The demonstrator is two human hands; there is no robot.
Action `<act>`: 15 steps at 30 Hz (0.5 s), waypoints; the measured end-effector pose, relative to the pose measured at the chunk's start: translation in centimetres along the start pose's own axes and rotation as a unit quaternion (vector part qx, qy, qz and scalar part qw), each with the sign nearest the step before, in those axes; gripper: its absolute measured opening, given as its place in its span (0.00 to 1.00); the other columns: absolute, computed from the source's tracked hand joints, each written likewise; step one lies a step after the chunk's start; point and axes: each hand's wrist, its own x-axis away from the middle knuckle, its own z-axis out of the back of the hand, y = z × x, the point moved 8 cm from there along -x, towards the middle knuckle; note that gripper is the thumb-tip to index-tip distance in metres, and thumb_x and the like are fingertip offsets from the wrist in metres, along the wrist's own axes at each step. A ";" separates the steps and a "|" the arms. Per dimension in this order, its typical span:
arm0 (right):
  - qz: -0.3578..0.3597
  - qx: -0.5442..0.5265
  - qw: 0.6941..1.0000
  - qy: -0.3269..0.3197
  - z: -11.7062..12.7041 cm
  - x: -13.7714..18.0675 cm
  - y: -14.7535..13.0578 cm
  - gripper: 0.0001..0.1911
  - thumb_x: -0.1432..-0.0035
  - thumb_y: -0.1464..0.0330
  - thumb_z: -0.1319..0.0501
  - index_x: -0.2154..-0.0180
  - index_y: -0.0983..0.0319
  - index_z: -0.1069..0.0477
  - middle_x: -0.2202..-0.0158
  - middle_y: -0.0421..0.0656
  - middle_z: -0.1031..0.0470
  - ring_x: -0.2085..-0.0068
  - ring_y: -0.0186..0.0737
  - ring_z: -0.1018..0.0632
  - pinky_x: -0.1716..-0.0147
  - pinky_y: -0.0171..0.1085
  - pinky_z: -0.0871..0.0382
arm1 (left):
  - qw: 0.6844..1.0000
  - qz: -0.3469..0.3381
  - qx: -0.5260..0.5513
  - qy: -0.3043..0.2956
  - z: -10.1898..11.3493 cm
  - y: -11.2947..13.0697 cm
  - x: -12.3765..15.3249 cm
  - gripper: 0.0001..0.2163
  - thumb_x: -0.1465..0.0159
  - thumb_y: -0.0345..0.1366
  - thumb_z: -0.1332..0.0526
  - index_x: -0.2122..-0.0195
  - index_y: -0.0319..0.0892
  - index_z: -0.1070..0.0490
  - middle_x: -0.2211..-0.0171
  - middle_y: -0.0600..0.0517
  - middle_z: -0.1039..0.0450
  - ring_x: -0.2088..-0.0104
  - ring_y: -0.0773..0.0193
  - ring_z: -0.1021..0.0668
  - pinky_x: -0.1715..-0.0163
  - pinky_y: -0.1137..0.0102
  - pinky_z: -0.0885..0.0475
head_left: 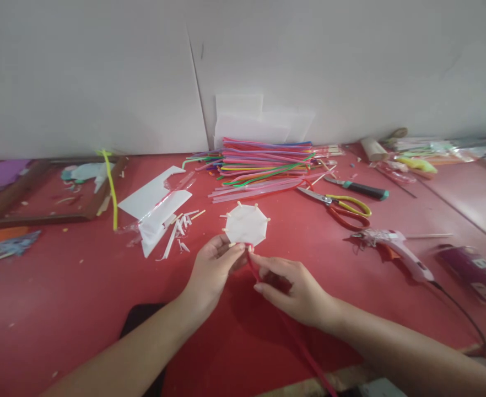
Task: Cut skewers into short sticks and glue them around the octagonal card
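Note:
A white eight-sided paper piece (246, 225) with short pale sticks poking out round its rim is pinched at its near edge by my left hand (216, 264). My right hand (295, 289) grips a long red strand (309, 355) between thumb and fingers, close to that same edge. The strand's upper end meets the paper piece at a stick by my left fingertips, and its tail runs down past the table's front edge. Whether it is a pipe cleaner or a ribbon I cannot tell. My left fingers under the paper are partly hidden.
Behind the hands lies a bundle of coloured pipe cleaners (268, 162). Scissors (342, 207), a utility knife (362, 189) and a corded glue gun (395, 248) lie to the right, beside a purple can (470, 270). Cut paper (147, 193), scraps (179, 229) and a brown frame (40, 218) are left.

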 end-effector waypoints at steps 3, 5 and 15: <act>-0.018 -0.040 0.999 -0.025 -0.3 0.0 0.1 0.28 0.41 0.67 0.40 0.39 0.59 0.36 0.69 0.38 0.30 0.72 0.31 0.31 0.71 0.32 0.33 | 1.000 -0.003 -0.009 -0.012 -0.1 0.1 0.0 0.10 0.48 0.35 0.28 0.68 0.40 0.26 0.69 0.53 0.21 0.66 0.67 0.21 0.63 0.73 0.25; -0.034 -0.068 0.996 -0.037 -0.4 0.0 0.3 0.29 0.41 0.67 0.40 0.38 0.58 0.37 0.70 0.37 0.32 0.72 0.31 0.33 0.71 0.32 0.34 | 1.000 -0.006 -0.012 -0.022 -0.3 0.1 0.1 0.10 0.48 0.36 0.28 0.68 0.40 0.26 0.69 0.53 0.21 0.65 0.66 0.21 0.62 0.72 0.25; -0.117 -0.275 0.950 -0.090 -1.4 0.1 1.5 0.30 0.41 0.65 0.37 0.38 0.58 0.38 0.72 0.35 0.38 0.71 0.29 0.35 0.68 0.33 0.36 | 0.999 -0.019 -0.017 -0.046 -0.5 0.3 0.3 0.08 0.45 0.37 0.30 0.67 0.40 0.26 0.68 0.53 0.21 0.65 0.67 0.21 0.63 0.74 0.26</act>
